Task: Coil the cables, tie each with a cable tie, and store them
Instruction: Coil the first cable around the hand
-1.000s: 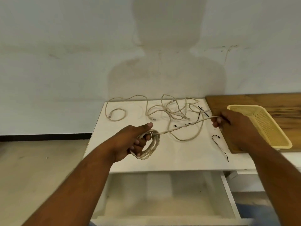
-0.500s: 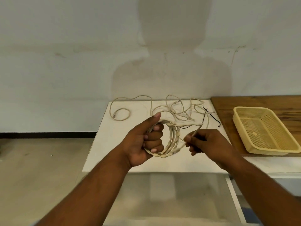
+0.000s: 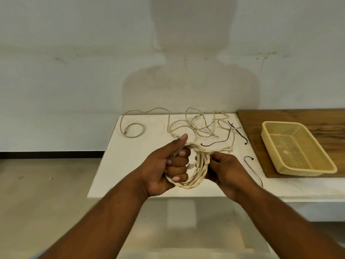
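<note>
Head view: the left hand (image 3: 164, 165) has its fingers curled tight through a round coil (image 3: 196, 176) of cream, twisted, rope-like cable, thumb raised, while the right hand (image 3: 226, 170) pinches the coil's right side where the free strand leaves it. That strand runs back to a loose tangle of cables (image 3: 201, 124) on the smooth white table (image 3: 130, 156), with thin black cable ties (image 3: 214, 143) lying curled among and beside it. To the right a pale yellow perforated plastic basket (image 3: 296, 148) sits on a grained wooden board (image 3: 280, 118), against a plain white wall.
</note>
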